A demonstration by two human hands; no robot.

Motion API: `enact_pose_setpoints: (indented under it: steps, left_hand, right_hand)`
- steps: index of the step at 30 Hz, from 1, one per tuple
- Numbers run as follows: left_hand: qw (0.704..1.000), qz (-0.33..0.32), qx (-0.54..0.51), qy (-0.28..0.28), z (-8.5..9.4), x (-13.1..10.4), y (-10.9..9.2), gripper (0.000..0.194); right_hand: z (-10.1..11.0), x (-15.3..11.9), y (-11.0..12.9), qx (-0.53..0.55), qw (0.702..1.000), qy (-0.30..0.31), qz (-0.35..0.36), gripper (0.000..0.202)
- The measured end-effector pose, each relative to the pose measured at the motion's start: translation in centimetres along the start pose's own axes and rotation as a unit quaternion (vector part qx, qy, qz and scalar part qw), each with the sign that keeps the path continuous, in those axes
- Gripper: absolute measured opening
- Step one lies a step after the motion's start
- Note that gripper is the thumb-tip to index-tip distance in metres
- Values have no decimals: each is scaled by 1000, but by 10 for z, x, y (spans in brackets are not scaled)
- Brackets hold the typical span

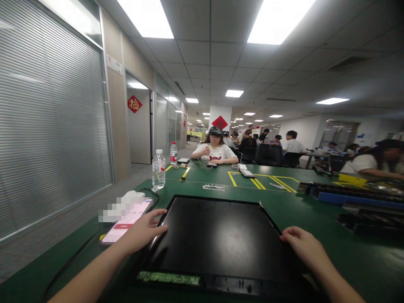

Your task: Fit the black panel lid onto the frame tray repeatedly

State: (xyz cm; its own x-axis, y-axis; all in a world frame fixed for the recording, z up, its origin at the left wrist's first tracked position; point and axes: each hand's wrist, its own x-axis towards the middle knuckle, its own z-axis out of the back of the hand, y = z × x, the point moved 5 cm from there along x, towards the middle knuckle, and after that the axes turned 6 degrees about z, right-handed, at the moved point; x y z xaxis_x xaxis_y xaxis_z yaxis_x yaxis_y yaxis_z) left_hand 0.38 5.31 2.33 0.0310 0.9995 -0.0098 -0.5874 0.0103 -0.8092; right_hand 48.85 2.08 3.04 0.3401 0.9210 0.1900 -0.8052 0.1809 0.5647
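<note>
A black flat display panel [217,235] lies on the green table in front of me, its screen facing up. A narrow green circuit board [168,278] shows along its near left edge. My left hand [143,229] touches the panel's left edge, thumb and fingers stretched apart. At the right edge, my right hand [303,244] has its thumb and curled fingers pressed together on the frame. Its other fingers are partly hidden behind the hand.
Left of the panel lies a lit phone [129,223] with a cable nearby. A water bottle [158,170] and a red-capped bottle [173,153] stand farther back. Black strips and a blue bar [344,200] lie at right. A person [216,151] sits opposite.
</note>
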Motion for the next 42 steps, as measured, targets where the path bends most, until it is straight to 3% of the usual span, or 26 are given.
enact_pose_setpoints:
  steps: [5, 12, 22, 42]
  left_hand:
    - [978, -112, 178, -4, 8, -17, -21, 54]
    - [964, -145, 204, 91, 10, -29, -30, 68]
    - [955, -91, 244, 144, 13, -31, -16, 89]
    - [950, -137, 228, 160, 10, -28, -15, 82]
  right_hand:
    - [0, -1, 1, 1, 1000, 2, -4, 17]
    - [-1, 0, -2, -6, 1000, -11, 14, 18]
    - [-2, -1, 1, -7, 1000, -2, 15, 17]
    - [-6, 2, -4, 0, 1000, 0, 30, 17]
